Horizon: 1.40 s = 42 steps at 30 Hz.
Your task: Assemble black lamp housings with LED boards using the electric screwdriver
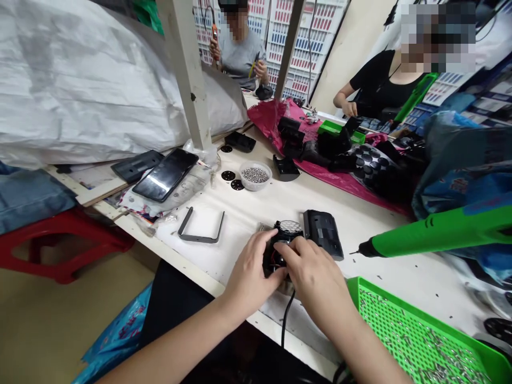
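A small black device (282, 250) with a see-through honeycomb-patterned lens (290, 227) and some thin red wire lies at the table's front edge. My left hand (250, 266) grips its left side, the thumb in front and the fingers around the back. From the right, my right hand (316, 269) closes over it, the bent fingers pressing on its upper part and hiding much of it. A black cable (286, 317) hangs down below the hands. Just behind my right hand rests a black plastic housing (325, 233). A dark U-shaped bracket (202, 238) lies to the left.
A green electric screwdriver (424, 234) hangs at right above a green basket (404, 306) of screws. Behind are a tub of small metal parts (255, 175), black discs (228, 175), a phone (166, 174) and a pink sheet (356, 184) with black parts. Two people sit across.
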{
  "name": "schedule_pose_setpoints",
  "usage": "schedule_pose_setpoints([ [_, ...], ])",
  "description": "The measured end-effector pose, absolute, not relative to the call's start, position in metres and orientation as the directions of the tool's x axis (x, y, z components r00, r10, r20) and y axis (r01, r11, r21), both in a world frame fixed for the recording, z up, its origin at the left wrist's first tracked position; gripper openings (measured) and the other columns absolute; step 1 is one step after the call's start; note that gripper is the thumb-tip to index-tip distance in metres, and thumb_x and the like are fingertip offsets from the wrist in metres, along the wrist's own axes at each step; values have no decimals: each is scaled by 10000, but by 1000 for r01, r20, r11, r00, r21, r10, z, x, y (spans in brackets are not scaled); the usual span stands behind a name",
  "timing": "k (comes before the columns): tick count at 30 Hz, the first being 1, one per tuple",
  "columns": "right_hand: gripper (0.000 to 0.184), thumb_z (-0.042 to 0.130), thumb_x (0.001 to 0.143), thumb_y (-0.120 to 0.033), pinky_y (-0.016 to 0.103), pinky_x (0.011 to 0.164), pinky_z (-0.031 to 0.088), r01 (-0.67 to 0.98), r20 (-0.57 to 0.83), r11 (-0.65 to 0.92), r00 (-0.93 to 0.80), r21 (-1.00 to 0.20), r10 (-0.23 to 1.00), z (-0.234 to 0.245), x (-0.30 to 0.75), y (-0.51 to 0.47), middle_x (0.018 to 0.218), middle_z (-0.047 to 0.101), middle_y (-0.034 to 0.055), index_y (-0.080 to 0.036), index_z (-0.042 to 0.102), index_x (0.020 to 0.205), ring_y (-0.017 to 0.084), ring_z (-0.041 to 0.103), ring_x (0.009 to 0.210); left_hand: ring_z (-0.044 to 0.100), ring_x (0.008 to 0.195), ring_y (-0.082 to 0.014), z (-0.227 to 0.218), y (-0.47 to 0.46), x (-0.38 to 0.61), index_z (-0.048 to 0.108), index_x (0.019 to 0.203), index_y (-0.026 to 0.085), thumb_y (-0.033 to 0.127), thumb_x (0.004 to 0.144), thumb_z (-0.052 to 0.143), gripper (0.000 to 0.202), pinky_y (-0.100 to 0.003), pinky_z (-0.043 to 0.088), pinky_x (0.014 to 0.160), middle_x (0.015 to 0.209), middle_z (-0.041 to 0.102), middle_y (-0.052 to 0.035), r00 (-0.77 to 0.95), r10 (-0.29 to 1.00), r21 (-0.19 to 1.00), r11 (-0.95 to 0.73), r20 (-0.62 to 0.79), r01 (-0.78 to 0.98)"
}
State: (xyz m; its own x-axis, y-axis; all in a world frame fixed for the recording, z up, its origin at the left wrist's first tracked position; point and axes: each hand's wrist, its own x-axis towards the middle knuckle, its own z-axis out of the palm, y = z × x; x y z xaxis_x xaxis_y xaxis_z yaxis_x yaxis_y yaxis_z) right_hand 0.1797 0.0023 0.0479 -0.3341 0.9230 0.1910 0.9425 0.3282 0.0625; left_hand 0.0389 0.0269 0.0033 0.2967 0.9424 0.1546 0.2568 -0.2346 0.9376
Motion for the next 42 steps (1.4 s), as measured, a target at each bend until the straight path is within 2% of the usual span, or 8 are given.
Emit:
schedule_pose_setpoints([
  [11, 220, 504, 751, -17, 366, 633, 448, 873, 223, 446, -483, 198, 847, 52, 174, 18, 766, 550, 38, -171, 601, 876, 226, 558, 684, 446, 1266, -249, 1, 32, 47, 427, 1323, 171, 76, 736, 615, 623, -453, 377, 1089, 1303, 491, -121, 308, 942, 931, -226, 134, 287],
  [18, 215, 415, 888, -74, 353, 711, 485, 859, 216, 503, -474, -100, 853, 48, 209, 15, 910, 554, 66, -178, 534, 1034, 193, 547, 776, 457, 1265, -250, -10, 34, 40, 435, 1344, 172, 108, 735, 603, 635, -451, 383, 1093, 1318, 486, -114, 304, 942, 934, -230, 143, 274],
  [23, 285, 415, 928, -129, 298, 744, 484, 879, 308, 406, -326, -249, 894, 59, 223, 7, 1043, 549, 82, -200, 509, 1188, 171, 568, 906, 469, 1250, -250, -11, 34, 41, 419, 1362, 178, 115, 742, 595, 648, -448, 406, 1073, 1316, 485, -110, 312, 936, 932, -250, 163, 262],
  [26, 264, 477, 910, -165, 330, 742, 478, 877, 283, 448, -392, -172, 876, 63, 211, 10, 982, 540, 72, -212, 545, 1161, 185, 556, 854, 465, 1255, -256, -11, 33, 43, 415, 1362, 167, 95, 733, 583, 655, -456, 406, 1072, 1312, 486, -120, 306, 935, 924, -269, 182, 271],
  [30, 208, 533, 836, -105, 377, 728, 454, 863, 168, 496, -505, 97, 846, 61, 187, 21, 861, 538, 58, -186, 591, 1019, 217, 542, 778, 471, 1250, -268, -12, 32, 44, 417, 1347, 152, 75, 717, 590, 657, -482, 396, 1079, 1292, 503, -134, 294, 933, 915, -290, 206, 279],
  [34, 191, 550, 760, -44, 349, 688, 409, 824, 176, 498, -551, 269, 816, 60, 169, 28, 804, 553, 48, -180, 605, 883, 216, 535, 734, 487, 1237, -280, -8, 32, 44, 434, 1320, 139, 96, 722, 624, 628, -484, 412, 1066, 1276, 519, -147, 293, 937, 922, -275, 192, 273],
  [38, 159, 523, 782, -46, 347, 699, 377, 770, 230, 560, -630, 306, 741, 59, 170, 31, 764, 562, 33, -178, 609, 804, 198, 516, 693, 504, 1221, -277, -6, 33, 43, 444, 1312, 144, 107, 716, 640, 629, -476, 424, 1056, 1262, 532, -144, 288, 941, 929, -256, 176, 269],
  [42, 220, 416, 901, -107, 335, 695, 373, 728, 257, 651, -685, 215, 682, 55, 190, 29, 804, 586, 39, -173, 618, 955, 187, 505, 695, 481, 1250, -277, -10, 33, 43, 434, 1336, 159, 92, 715, 609, 649, -480, 402, 1077, 1298, 511, -138, 283, 940, 925, -266, 188, 271],
])
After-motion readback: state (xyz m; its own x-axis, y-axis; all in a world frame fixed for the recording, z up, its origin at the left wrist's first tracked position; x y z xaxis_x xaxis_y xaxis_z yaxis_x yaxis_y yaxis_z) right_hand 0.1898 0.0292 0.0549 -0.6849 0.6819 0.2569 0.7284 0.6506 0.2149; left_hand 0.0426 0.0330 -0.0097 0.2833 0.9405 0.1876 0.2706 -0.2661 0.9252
